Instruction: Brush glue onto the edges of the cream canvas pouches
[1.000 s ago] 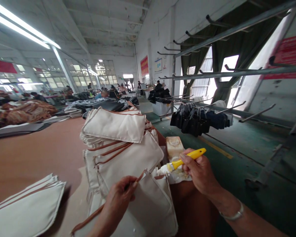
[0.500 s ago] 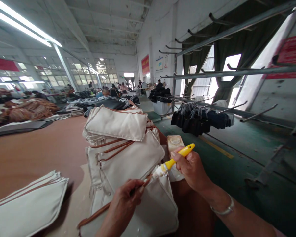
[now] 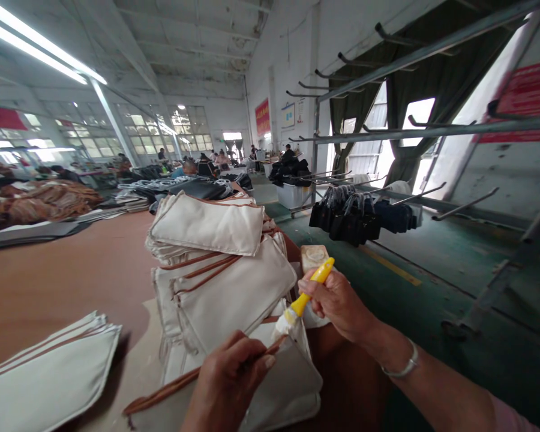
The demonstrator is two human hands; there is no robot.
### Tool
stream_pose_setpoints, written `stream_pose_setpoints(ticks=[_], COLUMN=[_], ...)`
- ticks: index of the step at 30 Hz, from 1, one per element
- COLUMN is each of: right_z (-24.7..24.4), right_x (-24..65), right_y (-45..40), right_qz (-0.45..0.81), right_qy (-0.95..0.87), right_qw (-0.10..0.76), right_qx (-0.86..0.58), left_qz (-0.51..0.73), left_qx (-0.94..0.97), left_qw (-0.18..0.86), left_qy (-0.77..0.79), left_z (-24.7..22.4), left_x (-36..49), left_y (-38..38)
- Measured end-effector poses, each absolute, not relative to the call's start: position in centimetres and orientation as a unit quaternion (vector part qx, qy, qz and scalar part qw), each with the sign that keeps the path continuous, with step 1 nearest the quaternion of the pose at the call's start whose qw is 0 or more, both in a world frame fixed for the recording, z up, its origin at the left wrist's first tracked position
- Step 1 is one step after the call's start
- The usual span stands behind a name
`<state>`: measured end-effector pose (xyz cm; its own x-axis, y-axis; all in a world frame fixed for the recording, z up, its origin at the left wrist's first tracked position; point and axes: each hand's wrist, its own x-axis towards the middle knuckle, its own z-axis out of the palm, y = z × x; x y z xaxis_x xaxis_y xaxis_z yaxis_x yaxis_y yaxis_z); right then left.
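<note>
My right hand is closed around the yellow handle of a paintbrush. Its white-coated bristles point down to the left and meet the brown edge of a cream pouch-like piece. Pinched in my left hand is that brown-trimmed edge, just left of the bristles. Beyond my hands rises a pile of similar cream pieces with brown trim, the topmost piece lying flat. A whitish, smeared open container stands behind my right hand, which partly hides it.
More cream pieces lie at the left on the brown tabletop. A brown heap sits farther back. To the right stands a metal rack with protruding arms and hanging black bags. Several people are in the background.
The brush has moved slightly left and down along the brown edge, its handle now steeper. My left hand has shifted a little right, still pinching the edge.
</note>
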<state>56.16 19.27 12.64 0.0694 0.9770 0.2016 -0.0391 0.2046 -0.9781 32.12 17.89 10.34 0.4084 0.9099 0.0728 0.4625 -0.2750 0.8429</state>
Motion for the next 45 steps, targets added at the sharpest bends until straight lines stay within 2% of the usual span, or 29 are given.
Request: stream_pose_setpoints(ticks=[3, 8, 11, 13, 16, 19, 23, 25, 27, 30, 32, 35, 37, 41, 45], right_z=[13.7, 14.2, 13.8, 14.1, 15.7, 18.2, 20.6, 20.7, 19.9, 17.5, 15.6, 13.1, 11.8, 9.9, 8.9], right_x=[56.5, 57.3, 56.6, 56.5, 57.7, 59.8, 62.7, 63.8, 64.4, 63.9, 62.9, 61.1, 60.3, 59.5, 58.7], right_y=[18.6, 18.2, 17.6, 17.0, 16.0, 15.2, 13.8, 13.0, 12.5, 12.7, 13.3, 14.2, 14.6, 15.6, 17.3], right_qz=[0.502, 0.426, 0.443, 0.471, 0.457, 0.436, 0.419, 0.416, 0.421, 0.435, 0.450, 0.484, 0.496, 0.474, 0.435], right_qy=[-0.515, -0.484, -0.515, -0.504, -0.410, -0.322, -0.203, -0.169, -0.162, -0.177, -0.177, -0.171, -0.187, -0.226, -0.233], right_qw=[0.553, 0.619, 0.582, 0.589, 0.685, 0.761, 0.825, 0.834, 0.831, 0.812, 0.798, 0.777, 0.764, 0.762, 0.772], right_qx=[-0.421, -0.448, -0.446, -0.422, -0.391, -0.356, -0.321, -0.320, -0.326, -0.347, -0.359, -0.363, -0.368, -0.381, -0.400], left_qz=[0.272, 0.239, 0.217, 0.208, 0.215, 0.216, 0.200, 0.136, 0.067, 0.034, 0.014, -0.025, -0.001, 0.133, 0.159], left_qx=[0.757, 0.770, 0.779, 0.787, 0.797, 0.810, 0.809, 0.815, 0.807, 0.799, 0.805, 0.850, 0.873, 0.860, 0.817], left_qw=[0.375, 0.350, 0.336, 0.325, 0.325, 0.385, 0.449, 0.459, 0.481, 0.474, 0.434, 0.318, 0.249, 0.158, 0.171], left_qy=[0.461, 0.476, 0.483, 0.482, 0.461, 0.386, 0.321, 0.327, 0.336, 0.369, 0.404, 0.420, 0.419, 0.467, 0.527], left_z=[10.9, 11.5, 12.2, 13.4, 16.8, 21.7, 28.1, 29.4, 28.6, 23.7, 19.2, 13.5, 11.2, 9.0, 7.5], left_x=[32.2, 32.2, 32.4, 32.6, 33.0, 33.3, 32.2, 30.9, 29.5, 27.6, 26.9, 26.6, 27.0, 29.1, 32.5], left_y=[17.6, 17.6, 17.9, 18.0, 18.0, 17.9, 18.2, 18.9, 20.2, 22.6, 23.9, 24.7, 24.8, 25.5, 27.5])
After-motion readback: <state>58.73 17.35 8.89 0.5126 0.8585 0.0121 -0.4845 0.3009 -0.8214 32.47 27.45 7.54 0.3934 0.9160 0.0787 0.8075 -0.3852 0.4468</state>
